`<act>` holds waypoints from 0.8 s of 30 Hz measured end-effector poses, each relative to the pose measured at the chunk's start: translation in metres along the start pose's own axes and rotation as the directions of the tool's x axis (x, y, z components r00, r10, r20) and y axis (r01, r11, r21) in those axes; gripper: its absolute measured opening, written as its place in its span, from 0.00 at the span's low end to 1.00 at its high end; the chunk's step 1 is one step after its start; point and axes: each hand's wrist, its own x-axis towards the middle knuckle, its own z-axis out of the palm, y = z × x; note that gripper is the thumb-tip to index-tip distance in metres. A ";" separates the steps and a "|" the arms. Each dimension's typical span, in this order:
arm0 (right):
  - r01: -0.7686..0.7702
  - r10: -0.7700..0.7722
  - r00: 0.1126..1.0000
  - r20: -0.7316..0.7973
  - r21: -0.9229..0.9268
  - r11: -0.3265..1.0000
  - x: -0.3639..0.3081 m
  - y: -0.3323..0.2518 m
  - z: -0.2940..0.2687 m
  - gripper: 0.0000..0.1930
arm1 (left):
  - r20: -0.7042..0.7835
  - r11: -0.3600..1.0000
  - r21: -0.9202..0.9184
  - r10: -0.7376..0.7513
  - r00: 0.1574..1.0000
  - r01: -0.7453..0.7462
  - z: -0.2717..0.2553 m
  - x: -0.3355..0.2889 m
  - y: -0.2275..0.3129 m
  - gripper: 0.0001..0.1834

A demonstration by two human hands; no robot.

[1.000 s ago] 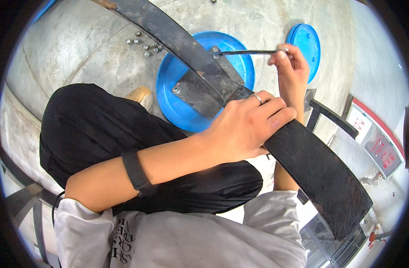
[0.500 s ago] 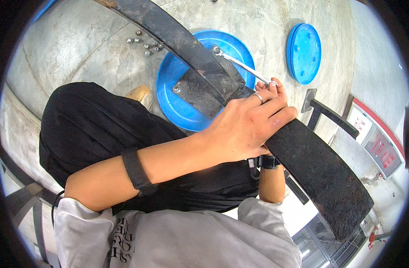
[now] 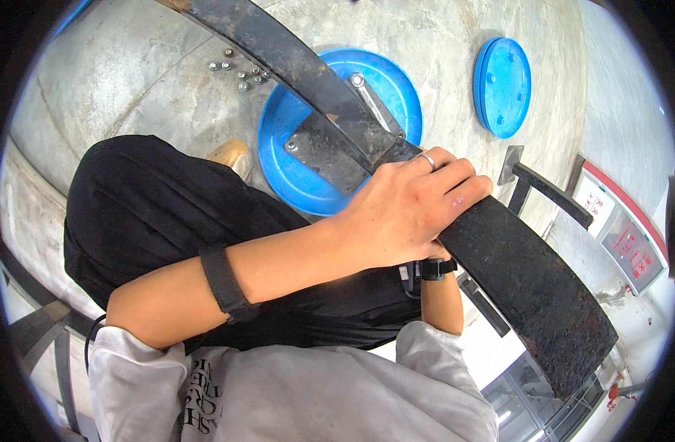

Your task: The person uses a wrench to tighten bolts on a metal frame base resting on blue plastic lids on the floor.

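Note:
My left hand (image 3: 429, 202) is wrapped over a long, curved black metal bar (image 3: 536, 287) that crosses the view from upper left to lower right. A square black metal plate (image 3: 319, 151) joins the bar and sits over a round blue dish (image 3: 275, 151). A silver wrench (image 3: 378, 109) lies along the plate's far side, one end on a bolt at the corner. Another bolt (image 3: 291, 146) shows at the plate's left corner. My right hand (image 3: 439, 252) is mostly hidden beneath my left hand and the bar; its fingers do not show.
Several loose bolts (image 3: 243, 76) stand on the concrete floor (image 3: 149, 81) to the left of the blue dish. Two stacked blue discs (image 3: 505, 88) are at the far right. A black bracket (image 3: 551, 193) and a red-and-white wall cabinet (image 3: 625, 228) lie beyond the bar.
The wrench has swung from pointing at my hands to lying along the plate's edge. My right fingers, at its end before, have dropped out of sight behind the bar. My left hand stays put.

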 end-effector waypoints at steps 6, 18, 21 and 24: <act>-0.123 0.136 0.990 0.021 -0.308 0.943 0.025 -0.002 -0.013 0.08 | -0.025 0.999 0.034 0.028 0.999 -0.027 0.003 -0.001 -0.002 0.27; 0.370 -0.278 0.766 0.580 -0.045 0.928 0.095 -0.116 0.092 0.11 | -0.032 1.000 0.004 0.021 0.999 -0.021 0.005 0.000 -0.002 0.25; 0.579 -0.274 0.541 0.795 -0.116 0.807 0.077 -0.118 0.109 0.12 | -0.031 1.000 0.004 0.021 0.999 -0.021 0.003 -0.001 -0.003 0.24; 0.641 -0.372 0.554 0.744 -0.097 0.761 0.056 -0.120 0.091 0.10 | -0.027 1.000 -0.006 0.015 1.000 -0.015 0.002 -0.001 -0.002 0.24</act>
